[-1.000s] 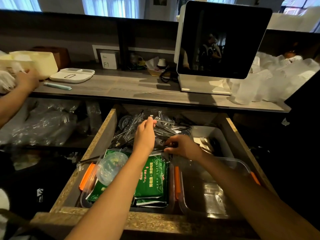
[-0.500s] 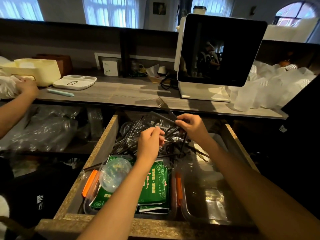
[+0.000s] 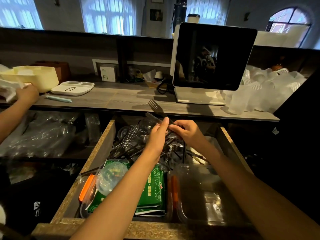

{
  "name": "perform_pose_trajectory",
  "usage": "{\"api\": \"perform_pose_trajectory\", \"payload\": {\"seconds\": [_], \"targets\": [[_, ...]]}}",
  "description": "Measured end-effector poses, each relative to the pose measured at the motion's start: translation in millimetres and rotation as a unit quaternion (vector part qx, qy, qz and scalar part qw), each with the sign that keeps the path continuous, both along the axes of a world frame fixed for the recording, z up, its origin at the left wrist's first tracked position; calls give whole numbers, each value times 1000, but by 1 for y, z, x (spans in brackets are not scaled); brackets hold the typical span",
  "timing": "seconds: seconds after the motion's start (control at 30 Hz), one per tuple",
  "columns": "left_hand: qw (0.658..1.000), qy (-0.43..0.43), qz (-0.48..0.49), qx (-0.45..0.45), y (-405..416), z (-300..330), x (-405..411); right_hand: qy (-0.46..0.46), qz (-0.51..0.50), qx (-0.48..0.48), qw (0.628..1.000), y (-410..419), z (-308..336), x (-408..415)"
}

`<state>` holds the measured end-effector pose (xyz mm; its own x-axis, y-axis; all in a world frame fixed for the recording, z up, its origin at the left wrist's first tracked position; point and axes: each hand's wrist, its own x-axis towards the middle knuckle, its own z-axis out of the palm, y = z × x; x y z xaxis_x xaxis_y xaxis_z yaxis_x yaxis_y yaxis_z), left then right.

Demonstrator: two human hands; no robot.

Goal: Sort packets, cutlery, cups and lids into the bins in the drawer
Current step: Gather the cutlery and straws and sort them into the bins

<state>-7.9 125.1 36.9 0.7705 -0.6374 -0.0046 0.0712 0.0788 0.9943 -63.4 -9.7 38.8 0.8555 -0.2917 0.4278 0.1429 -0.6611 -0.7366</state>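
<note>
Black plastic forks (image 3: 156, 110) stand tilted above the drawer (image 3: 97, 149), both hands raised together: right hand (image 3: 187, 131) fingers curled around the handles, left hand (image 3: 158, 134) pinching them.

Both arms outstretched, left hand (image 3: 158, 134) and right hand (image 3: 187, 131) close together, fingers curled, pinching.

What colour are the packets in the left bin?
Green with white print, packets, head view.

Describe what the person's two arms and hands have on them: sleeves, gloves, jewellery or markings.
Both forearms are bare up to the frame's bottom edge, with no sleeve in view. The left hand and right hand wear no gloves; no rings, watch, bracelets or markings show.
</note>
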Motion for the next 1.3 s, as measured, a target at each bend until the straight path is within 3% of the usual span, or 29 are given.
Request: {"api": "perform_pose_trajectory", "payload": {"seconds": [0.23,0.33,0.43,0.7,0.97,1.1,1.13,1.23,1.3], "targets": [[984,53,51,-159,-6,16,0,1,40,73,996,10,-2,-3],[948,158,95,-261,-1,35,13,-5,-11,101,995,8,-3,-3],[918,203,119,-318,10,51,32,4,-102,131,986,1,-9,1],[960,148,62,-229,37,51,58,26,-148,148,977,7,-14,23],[987,102,50,-111,52,49,92,108,-80,309,941,31,-17,58],[980,176,23,-85,48,38,113,76,-106,425,896,23,-19,72],[977,194,21,-84,47,35,116,77,-126,412,899,19,-19,74],[971,225,23,-72,39,26,125,205,-144,201,947,3,-27,79],[971,232,26,-60,33,21,130,289,-100,141,942,-10,-43,83]]}}
